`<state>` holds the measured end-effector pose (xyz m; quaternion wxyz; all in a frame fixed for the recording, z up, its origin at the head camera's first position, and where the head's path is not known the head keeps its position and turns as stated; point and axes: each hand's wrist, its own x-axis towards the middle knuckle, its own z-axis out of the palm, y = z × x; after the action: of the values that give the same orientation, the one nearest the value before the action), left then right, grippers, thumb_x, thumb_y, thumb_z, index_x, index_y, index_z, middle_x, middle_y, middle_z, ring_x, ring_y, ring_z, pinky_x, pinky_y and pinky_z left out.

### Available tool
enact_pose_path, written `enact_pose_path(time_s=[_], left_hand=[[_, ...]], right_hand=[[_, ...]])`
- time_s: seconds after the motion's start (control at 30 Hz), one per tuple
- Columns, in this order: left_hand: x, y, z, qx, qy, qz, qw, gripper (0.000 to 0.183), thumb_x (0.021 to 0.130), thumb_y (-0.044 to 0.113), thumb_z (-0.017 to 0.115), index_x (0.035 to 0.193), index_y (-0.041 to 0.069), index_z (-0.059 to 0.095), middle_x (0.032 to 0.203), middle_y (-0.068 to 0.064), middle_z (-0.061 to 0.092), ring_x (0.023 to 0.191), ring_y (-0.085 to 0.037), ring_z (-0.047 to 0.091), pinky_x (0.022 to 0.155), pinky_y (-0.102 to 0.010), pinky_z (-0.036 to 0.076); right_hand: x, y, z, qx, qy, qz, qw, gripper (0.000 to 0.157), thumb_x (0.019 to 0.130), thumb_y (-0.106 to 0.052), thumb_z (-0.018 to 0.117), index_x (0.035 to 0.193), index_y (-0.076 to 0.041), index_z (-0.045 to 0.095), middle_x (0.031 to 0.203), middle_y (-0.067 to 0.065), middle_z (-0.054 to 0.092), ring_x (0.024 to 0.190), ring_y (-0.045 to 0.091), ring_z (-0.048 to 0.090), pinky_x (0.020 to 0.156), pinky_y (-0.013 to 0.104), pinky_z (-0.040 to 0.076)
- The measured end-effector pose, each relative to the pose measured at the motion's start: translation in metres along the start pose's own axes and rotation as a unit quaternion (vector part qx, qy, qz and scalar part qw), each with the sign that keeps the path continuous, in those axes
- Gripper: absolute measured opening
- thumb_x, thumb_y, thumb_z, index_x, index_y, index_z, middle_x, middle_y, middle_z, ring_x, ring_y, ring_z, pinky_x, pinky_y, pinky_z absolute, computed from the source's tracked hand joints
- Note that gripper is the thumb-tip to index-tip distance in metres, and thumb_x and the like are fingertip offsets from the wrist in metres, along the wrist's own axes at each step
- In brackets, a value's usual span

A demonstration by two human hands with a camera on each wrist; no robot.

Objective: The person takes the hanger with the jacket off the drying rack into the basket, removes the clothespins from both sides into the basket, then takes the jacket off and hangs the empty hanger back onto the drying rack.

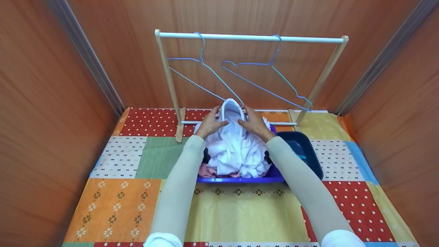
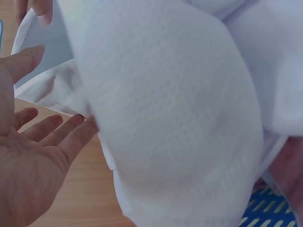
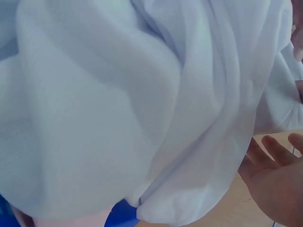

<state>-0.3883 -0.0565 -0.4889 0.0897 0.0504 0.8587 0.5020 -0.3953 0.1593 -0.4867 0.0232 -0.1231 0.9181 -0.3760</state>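
Observation:
Both hands hold a white shirt [image 1: 224, 151] by its neck opening, which stands up as a tall loop above the heap of laundry. My left hand [image 1: 212, 123] is at the left edge of the neckband, thumb on the near side and fingers behind. In the left wrist view its fingers [image 2: 71, 135] are extended along the underside of the cloth. At the opposite edge, my right hand [image 1: 254, 123] mirrors it. Its fingers [image 3: 272, 151] touch the cloth in the right wrist view, where the thumb is hidden. The shirt's lower folds spill over a purple basket [image 1: 240, 179].
Behind the basket stands a clothes rack [image 1: 308, 39] with a left hanger [image 1: 202, 61] and a right hanger [image 1: 271, 64]. A dark tray [image 1: 310, 151] lies right of the basket. Pink cloth [image 1: 207, 170] shows under the shirt. Wooden panels [image 1: 34, 103] enclose the patchwork-covered table [image 1: 240, 216].

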Motion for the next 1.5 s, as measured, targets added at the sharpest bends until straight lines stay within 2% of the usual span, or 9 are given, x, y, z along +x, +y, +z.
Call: enact_pose_path(time_s=[0.27,0.43,0.6,0.8,0.97,1.07,1.2,1.3,1.5], left_hand=[[-0.003,-0.005,-0.001,0.04,0.019,0.052,0.9977,0.069,0.092,0.003,0.061,0.153,0.025,0.036,0.152,-0.007,0.045,0.141,-0.031,0.043,0.113,-0.052,0.037],[-0.01,-0.008,-0.005,0.101,0.008,0.074,0.9921,0.07,0.091,-0.005,0.055,0.151,0.028,0.039,0.151,-0.004,0.048,0.14,-0.025,0.044,0.116,-0.046,0.036],[-0.02,-0.008,-0.008,0.195,-0.038,0.112,0.9736,0.068,0.09,-0.01,0.047,0.15,0.022,0.043,0.15,-0.01,0.048,0.13,-0.024,0.052,0.107,-0.039,0.045],[-0.039,0.002,-0.01,0.254,-0.093,0.096,0.9578,0.065,0.096,-0.003,0.048,0.149,0.033,0.042,0.155,-0.004,0.043,0.14,-0.023,0.043,0.104,-0.04,0.047],[-0.061,0.007,-0.009,0.293,-0.091,0.121,0.9439,0.06,0.098,0.001,0.049,0.148,0.034,0.043,0.15,0.001,0.049,0.139,-0.024,0.046,0.111,-0.045,0.042],[-0.075,0.004,-0.006,0.313,-0.088,0.148,0.934,0.057,0.099,0.002,0.048,0.147,0.033,0.045,0.147,0.003,0.052,0.135,-0.024,0.051,0.111,-0.043,0.042],[-0.09,-0.001,-0.001,0.328,-0.094,0.179,0.9226,0.055,0.099,0.003,0.048,0.146,0.031,0.046,0.146,0.004,0.053,0.131,-0.023,0.055,0.108,-0.041,0.045],[-0.1,-0.005,0.001,0.341,-0.094,0.201,0.9135,0.055,0.099,0.002,0.047,0.146,0.03,0.046,0.146,0.004,0.053,0.129,-0.022,0.057,0.107,-0.041,0.046],[-0.115,-0.01,0.005,0.375,-0.09,0.237,0.8919,0.056,0.095,-0.003,0.051,0.144,0.026,0.051,0.144,0.003,0.055,0.127,-0.021,0.058,0.104,-0.04,0.049]], right_hand=[[-0.009,0.004,-0.005,-0.068,0.016,-0.066,0.995,0.056,0.096,-0.007,0.054,0.151,-0.013,0.04,0.151,0.012,0.046,0.142,0.032,0.04,0.118,0.048,0.03],[-0.019,0.016,-0.011,-0.117,0.012,-0.098,0.988,0.053,0.098,-0.005,0.048,0.149,-0.018,0.043,0.149,0.01,0.048,0.138,0.032,0.045,0.113,0.049,0.038],[-0.032,0.031,-0.02,-0.144,0.011,-0.127,0.981,0.053,0.098,-0.002,0.047,0.148,-0.019,0.045,0.15,0.009,0.049,0.135,0.031,0.049,0.107,0.048,0.044],[-0.053,0.04,-0.03,-0.168,-0.019,-0.116,0.979,0.062,0.101,-0.002,0.046,0.152,-0.035,0.034,0.157,0.006,0.039,0.14,0.034,0.043,0.111,0.054,0.039],[-0.072,0.04,-0.033,-0.207,-0.011,-0.154,0.966,0.065,0.098,0.001,0.05,0.151,-0.033,0.038,0.158,0.006,0.038,0.141,0.034,0.041,0.109,0.054,0.041],[-0.082,0.041,-0.034,-0.211,-0.002,-0.182,0.96,0.062,0.096,0.005,0.049,0.149,-0.027,0.044,0.155,0.007,0.042,0.126,0.035,0.056,0.09,0.046,0.055],[-0.092,0.039,-0.036,-0.221,-0.005,-0.192,0.956,0.061,0.094,0.008,0.05,0.146,-0.025,0.049,0.151,0.009,0.047,0.115,0.036,0.063,0.083,0.044,0.058],[-0.101,0.036,-0.036,-0.245,-0.01,-0.195,0.95,0.059,0.094,0.005,0.053,0.144,-0.026,0.051,0.149,0.009,0.05,0.125,0.034,0.058,0.099,0.048,0.051],[-0.122,0.04,-0.032,-0.271,-0.025,-0.228,0.935,0.051,0.097,0.002,0.051,0.14,-0.024,0.056,0.142,0.009,0.058,0.129,0.033,0.056,0.102,0.05,0.048]])
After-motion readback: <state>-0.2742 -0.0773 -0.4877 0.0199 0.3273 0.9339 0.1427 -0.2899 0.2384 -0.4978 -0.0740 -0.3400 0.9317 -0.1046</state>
